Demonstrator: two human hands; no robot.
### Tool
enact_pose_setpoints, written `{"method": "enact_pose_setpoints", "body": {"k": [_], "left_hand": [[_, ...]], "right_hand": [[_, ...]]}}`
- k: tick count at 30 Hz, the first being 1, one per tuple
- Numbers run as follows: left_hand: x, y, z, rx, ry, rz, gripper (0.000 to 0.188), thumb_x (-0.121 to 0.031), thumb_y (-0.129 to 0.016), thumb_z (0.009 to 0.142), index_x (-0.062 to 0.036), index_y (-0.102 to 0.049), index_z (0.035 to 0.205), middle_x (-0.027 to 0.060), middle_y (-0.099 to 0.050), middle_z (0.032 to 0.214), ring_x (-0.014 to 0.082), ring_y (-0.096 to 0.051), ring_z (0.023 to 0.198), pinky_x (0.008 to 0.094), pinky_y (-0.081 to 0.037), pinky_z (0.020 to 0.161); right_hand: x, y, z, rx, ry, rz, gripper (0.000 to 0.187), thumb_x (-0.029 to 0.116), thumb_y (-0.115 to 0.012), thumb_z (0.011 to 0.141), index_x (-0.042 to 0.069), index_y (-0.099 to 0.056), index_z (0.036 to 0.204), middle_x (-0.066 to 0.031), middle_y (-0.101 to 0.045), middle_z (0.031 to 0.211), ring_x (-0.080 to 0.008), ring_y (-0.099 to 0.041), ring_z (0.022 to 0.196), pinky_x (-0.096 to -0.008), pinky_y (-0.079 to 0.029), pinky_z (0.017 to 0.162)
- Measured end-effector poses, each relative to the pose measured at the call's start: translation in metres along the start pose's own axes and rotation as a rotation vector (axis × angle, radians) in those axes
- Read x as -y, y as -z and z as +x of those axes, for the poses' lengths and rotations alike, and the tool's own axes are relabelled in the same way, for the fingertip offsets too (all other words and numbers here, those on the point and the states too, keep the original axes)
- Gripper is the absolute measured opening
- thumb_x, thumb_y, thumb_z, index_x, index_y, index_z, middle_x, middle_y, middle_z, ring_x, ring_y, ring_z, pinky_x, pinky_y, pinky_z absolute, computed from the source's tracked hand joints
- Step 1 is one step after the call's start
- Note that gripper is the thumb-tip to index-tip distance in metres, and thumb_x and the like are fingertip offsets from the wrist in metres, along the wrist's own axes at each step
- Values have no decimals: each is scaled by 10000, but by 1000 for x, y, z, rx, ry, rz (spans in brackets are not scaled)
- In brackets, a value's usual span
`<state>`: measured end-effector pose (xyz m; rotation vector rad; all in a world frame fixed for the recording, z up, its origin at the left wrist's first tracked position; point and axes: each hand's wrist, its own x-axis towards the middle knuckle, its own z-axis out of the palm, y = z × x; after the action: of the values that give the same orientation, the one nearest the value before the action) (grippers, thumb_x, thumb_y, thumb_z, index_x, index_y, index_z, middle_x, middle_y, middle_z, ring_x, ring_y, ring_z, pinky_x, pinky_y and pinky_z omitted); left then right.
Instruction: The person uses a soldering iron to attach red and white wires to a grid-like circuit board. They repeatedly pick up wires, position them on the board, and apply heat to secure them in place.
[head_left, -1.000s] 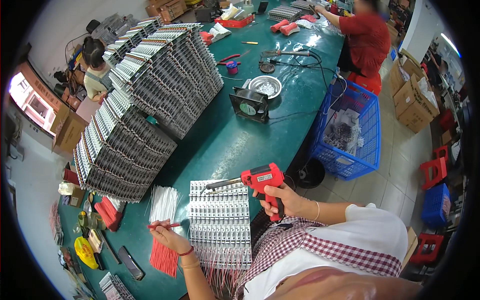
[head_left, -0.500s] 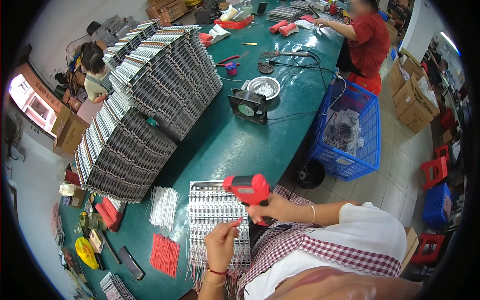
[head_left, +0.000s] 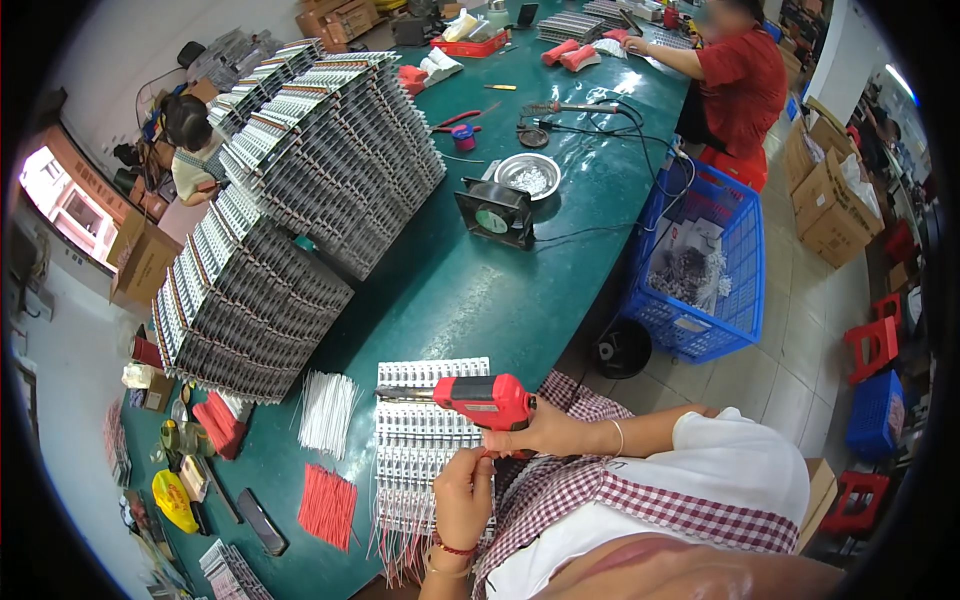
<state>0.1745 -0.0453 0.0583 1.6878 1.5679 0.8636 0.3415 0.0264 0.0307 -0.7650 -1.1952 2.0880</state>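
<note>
The board panel (head_left: 408, 436) is lying at the desk's near edge, right in front of the seated person, with thin red and white leads hanging from its lower side. Over its upper rows the red soldering gun (head_left: 487, 398) is pointing left; I can't tell whether its tip is touching. The right hand (head_left: 545, 430) is wrapping its fingers around the handle. The left hand (head_left: 462, 497) is hovering over the panel's right side, fingertips pinched together on a bit of red wire (head_left: 487, 453), mostly hidden from here. The two hands are nearly meeting. It's looking like wire and tip are being lined up for soldering; the next move is calling for a steady wrist and exact placing of the wire end. Left of the panel, white wires (head_left: 327, 413) and red wires (head_left: 327, 507) are lying in separate piles. Tall board stacks (head_left: 330, 160) are lining the desk's left edge.
</note>
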Motion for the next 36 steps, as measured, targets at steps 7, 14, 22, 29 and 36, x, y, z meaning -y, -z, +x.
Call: {"method": "enact_pose_setpoints", "body": {"k": [7,14,22,29,36], "left_hand": [[-4,0,1,26,59,-91,92,-23,-542,891,19,-620,915,127,-599,706,234,-585,588,324,-443,540],[-9,-2,-2,18,87,-150,99,-20,-547,890,22,-628,930,109,-606,698,180,-590,596,289,-459,555],[7,-7,-4,-83,154,-110,100,-30,-566,881,21,-643,919,122,-612,682,185,-587,572,298,-450,527],[1,-7,-1,-106,2,55,101,-34,-582,867,27,-646,917,151,-616,684,228,-593,545,325,-451,508],[-2,-9,-3,-154,57,-54,141,-12,-590,855,28,-659,972,143,-642,690,213,-633,577,311,-475,527]], "right_hand": [[-1,5,0,101,-10,301,403,267,-723,844,16,-546,1105,-26,-573,827,-86,-541,718,-231,-440,617],[3,7,-2,152,-31,156,297,275,-656,894,30,-572,1040,-17,-563,835,-109,-536,758,-264,-448,686],[6,-4,-5,12,96,-38,308,210,-703,855,20,-560,1051,-16,-586,842,-101,-552,781,-276,-471,718],[-5,-4,-5,-98,225,-316,331,146,-695,831,8,-544,1091,-59,-608,849,-109,-545,799,-284,-451,760],[4,-16,-9,-233,161,-212,384,141,-699,826,11,-540,1150,-54,-617,858,-108,-547,810,-281,-451,762]]}}
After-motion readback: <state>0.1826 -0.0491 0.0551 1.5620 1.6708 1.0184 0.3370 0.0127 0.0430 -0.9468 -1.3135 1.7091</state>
